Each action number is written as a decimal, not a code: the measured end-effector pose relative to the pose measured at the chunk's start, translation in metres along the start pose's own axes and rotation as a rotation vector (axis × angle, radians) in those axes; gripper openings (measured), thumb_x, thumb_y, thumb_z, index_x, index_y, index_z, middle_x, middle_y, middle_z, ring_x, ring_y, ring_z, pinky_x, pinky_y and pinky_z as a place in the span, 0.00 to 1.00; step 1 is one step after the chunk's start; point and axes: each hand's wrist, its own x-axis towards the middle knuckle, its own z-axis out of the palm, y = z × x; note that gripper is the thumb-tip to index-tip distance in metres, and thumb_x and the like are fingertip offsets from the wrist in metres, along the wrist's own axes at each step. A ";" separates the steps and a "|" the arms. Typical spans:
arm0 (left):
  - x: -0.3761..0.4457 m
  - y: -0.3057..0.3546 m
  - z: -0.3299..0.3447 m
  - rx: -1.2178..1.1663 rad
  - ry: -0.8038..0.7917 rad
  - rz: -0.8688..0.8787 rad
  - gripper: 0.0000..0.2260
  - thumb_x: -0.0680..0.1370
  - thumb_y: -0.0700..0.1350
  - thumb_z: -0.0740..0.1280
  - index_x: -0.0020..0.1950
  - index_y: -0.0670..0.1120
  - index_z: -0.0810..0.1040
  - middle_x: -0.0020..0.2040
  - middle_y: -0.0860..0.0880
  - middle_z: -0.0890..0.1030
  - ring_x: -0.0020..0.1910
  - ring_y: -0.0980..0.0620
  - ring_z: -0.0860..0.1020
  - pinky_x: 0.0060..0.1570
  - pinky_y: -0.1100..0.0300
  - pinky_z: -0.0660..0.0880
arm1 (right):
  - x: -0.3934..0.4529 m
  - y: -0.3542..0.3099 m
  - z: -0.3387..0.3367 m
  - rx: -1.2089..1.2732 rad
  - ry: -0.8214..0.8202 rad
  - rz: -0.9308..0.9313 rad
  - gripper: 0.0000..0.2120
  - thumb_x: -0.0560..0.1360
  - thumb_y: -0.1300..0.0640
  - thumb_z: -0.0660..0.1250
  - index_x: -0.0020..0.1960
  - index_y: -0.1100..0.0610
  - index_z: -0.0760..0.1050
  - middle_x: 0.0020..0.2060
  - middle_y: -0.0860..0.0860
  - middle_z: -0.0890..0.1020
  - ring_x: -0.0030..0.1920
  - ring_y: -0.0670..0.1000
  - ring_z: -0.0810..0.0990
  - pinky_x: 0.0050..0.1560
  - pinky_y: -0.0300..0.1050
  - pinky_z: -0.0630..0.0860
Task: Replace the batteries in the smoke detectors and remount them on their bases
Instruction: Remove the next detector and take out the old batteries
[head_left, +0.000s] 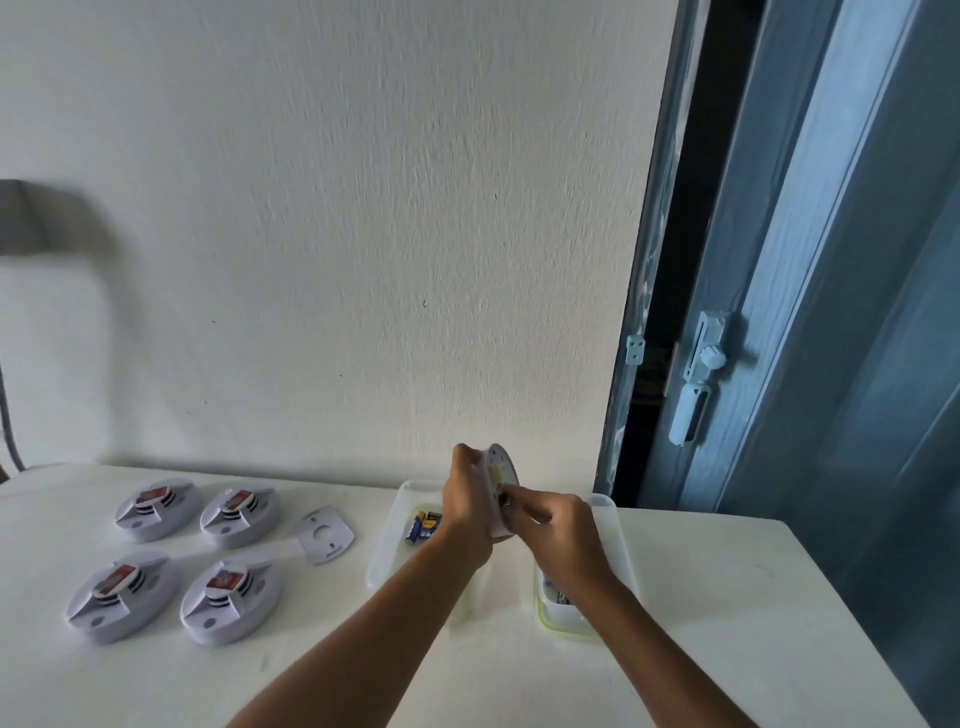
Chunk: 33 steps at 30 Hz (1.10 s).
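My left hand (467, 499) grips a white smoke detector (500, 470) on edge above the table, its back turned to the right. My right hand (558, 525) pinches at the battery slot on that back; what sits between its fingertips is hidden. Several more smoke detectors lie on the table at the left, such as the near one (231, 597) and the far-left one (156, 509). A loose white mounting base (323, 535) lies beside them. Blue and gold batteries (425, 526) lie in a clear tray (384, 551) under my left wrist.
A second clear container (613, 525) with a green-edged lid stands under my right forearm. The white table (727, 623) butts against a white wall. A blue door with a white latch (698, 374) stands at the right.
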 end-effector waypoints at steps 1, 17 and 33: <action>0.000 0.001 -0.001 -0.011 -0.004 -0.005 0.18 0.74 0.52 0.57 0.56 0.41 0.74 0.50 0.42 0.71 0.48 0.44 0.72 0.41 0.55 0.72 | -0.003 -0.001 0.000 -0.005 -0.017 -0.030 0.12 0.76 0.63 0.67 0.55 0.54 0.83 0.41 0.46 0.86 0.41 0.42 0.82 0.40 0.34 0.76; -0.006 0.014 -0.024 -0.027 -0.129 -0.079 0.18 0.76 0.54 0.56 0.52 0.43 0.78 0.53 0.38 0.78 0.52 0.37 0.74 0.56 0.41 0.70 | 0.017 0.030 -0.033 -0.459 -0.070 0.331 0.05 0.77 0.57 0.66 0.46 0.54 0.81 0.43 0.52 0.84 0.41 0.51 0.82 0.42 0.42 0.76; -0.016 0.034 -0.088 -0.127 -0.112 -0.004 0.20 0.76 0.54 0.56 0.55 0.43 0.79 0.56 0.37 0.78 0.56 0.36 0.75 0.57 0.39 0.72 | 0.009 -0.007 0.007 -0.432 -0.101 0.109 0.07 0.75 0.60 0.64 0.47 0.56 0.81 0.42 0.51 0.84 0.43 0.52 0.82 0.44 0.45 0.78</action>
